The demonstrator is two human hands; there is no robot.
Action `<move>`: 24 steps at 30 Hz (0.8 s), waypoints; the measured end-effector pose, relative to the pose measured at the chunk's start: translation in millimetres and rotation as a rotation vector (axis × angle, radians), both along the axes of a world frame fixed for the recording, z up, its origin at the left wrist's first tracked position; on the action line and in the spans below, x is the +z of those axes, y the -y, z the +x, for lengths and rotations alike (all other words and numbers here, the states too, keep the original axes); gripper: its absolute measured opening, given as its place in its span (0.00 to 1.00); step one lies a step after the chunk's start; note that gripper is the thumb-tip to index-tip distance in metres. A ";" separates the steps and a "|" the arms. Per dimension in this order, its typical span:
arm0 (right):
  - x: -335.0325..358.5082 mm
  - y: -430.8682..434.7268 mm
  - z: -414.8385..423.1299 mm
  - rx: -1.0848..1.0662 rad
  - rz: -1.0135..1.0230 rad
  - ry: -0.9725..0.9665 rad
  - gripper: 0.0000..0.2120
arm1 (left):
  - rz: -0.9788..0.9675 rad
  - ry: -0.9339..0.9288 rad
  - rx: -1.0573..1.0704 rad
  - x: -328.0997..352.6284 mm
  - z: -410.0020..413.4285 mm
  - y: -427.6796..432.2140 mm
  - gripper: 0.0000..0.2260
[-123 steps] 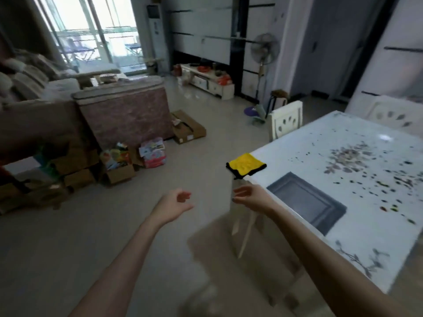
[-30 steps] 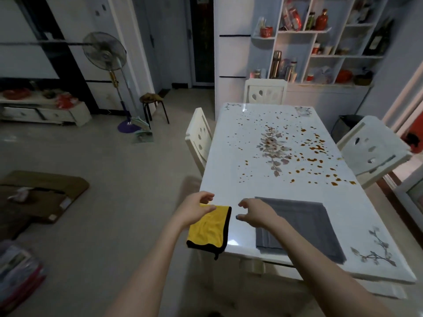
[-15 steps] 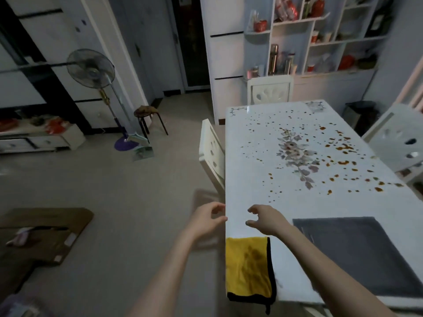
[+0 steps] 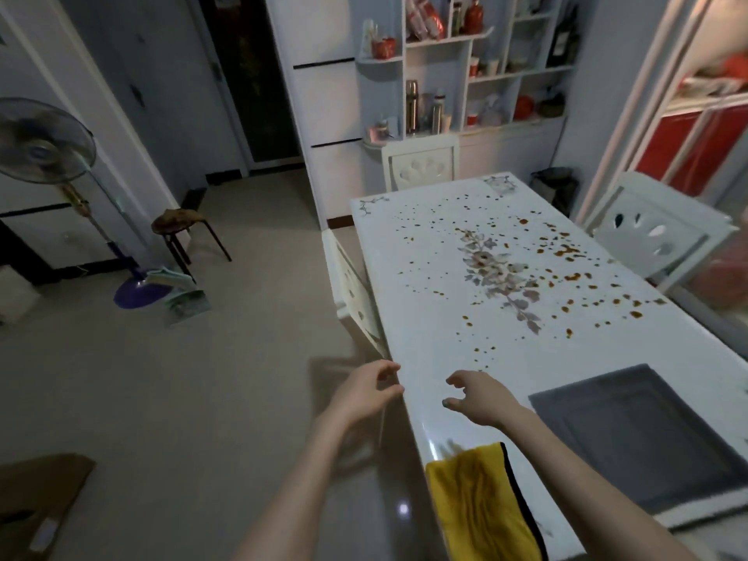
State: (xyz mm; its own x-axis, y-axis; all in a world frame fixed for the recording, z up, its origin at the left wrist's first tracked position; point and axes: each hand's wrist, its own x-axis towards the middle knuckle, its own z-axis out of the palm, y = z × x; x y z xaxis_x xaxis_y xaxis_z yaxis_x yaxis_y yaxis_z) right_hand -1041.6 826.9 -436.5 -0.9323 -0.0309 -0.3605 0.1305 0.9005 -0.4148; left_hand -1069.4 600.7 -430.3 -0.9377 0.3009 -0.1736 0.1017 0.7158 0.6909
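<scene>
So the yellow cloth (image 4: 477,508) is draped over the table's (image 4: 437,325) near left corner, partly hung off the edge, and it's gripped by neither hand. The left hand (image 4: 366,392) is held just off the table's left edge, fingers loosely curled, nothing in it. The right hand (image 4: 479,400) is hovered over the tabletop just past the cloth, also loose and empty. A grey mat (image 4: 631,435) is laid flat on the table's near end. A chair (image 4: 356,293) is tucked against its left side.
</scene>
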 end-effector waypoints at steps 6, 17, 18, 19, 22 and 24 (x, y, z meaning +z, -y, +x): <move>-16.7 38.5 -9.2 -0.196 -0.007 -0.015 0.27 | -0.036 -0.026 -0.202 0.7 -45.5 36.1 0.21; -62.7 80.1 37.2 -0.692 -0.073 -0.013 0.37 | -0.324 -0.090 -0.716 -16.7 -91.2 47.9 0.22; -67.2 80.8 39.9 -0.746 -0.083 -0.010 0.37 | -0.335 -0.090 -0.776 -22.3 -95.7 39.2 0.22; -69.8 82.7 43.5 -0.760 -0.089 -0.005 0.37 | -0.342 -0.093 -0.796 -24.9 -96.0 35.5 0.22; -84.9 82.5 49.3 -0.844 -0.072 -0.002 0.38 | -0.355 -0.090 -0.869 -35.4 -106.8 14.1 0.21; -94.6 85.8 55.0 -0.915 -0.056 -0.022 0.38 | -0.394 -0.086 -0.932 -47.4 -115.4 -2.3 0.21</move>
